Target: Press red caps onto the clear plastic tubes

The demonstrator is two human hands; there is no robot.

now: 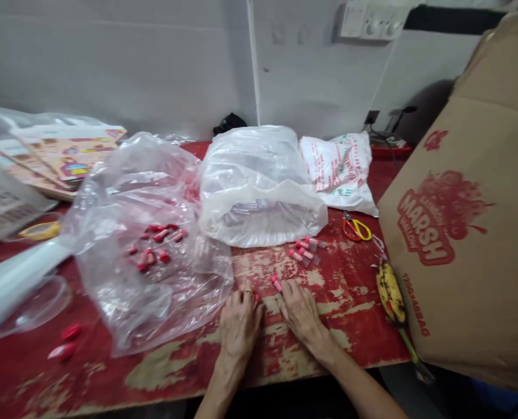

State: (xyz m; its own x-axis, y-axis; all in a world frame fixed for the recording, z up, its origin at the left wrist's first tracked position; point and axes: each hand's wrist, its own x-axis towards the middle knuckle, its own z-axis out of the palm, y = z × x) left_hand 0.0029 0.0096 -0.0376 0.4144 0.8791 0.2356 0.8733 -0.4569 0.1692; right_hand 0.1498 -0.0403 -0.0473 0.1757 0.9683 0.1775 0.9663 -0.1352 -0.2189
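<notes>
My left hand (pixel 238 323) rests low over the table, thumb and fingers closed around a small red cap (pixel 256 298) that shows only in part. Close by on the right, my right hand (pixel 303 314) has its fingers closed on a small red-capped tube (pixel 276 283), whose lower end is hidden. Beyond the right hand lie several red-capped clear tubes (pixel 305 251). To the left, loose red caps (pixel 159 234) are spread at a clear plastic bag (pixel 123 302). A white plastic bag (pixel 259 157) of clear tubes (pixel 259 210) lies open ahead of my hands.
A large cardboard box (pixel 468 233) stands at the right, beside a spotted banana (pixel 390 294). Scissors (pixel 357 228) lie below a printed white sack (pixel 341 171). Two red pieces (pixel 62 351), a plastic roll (pixel 18 285) and printed packaging (pixel 75 157) occupy the left of the worn red table (pixel 167 372).
</notes>
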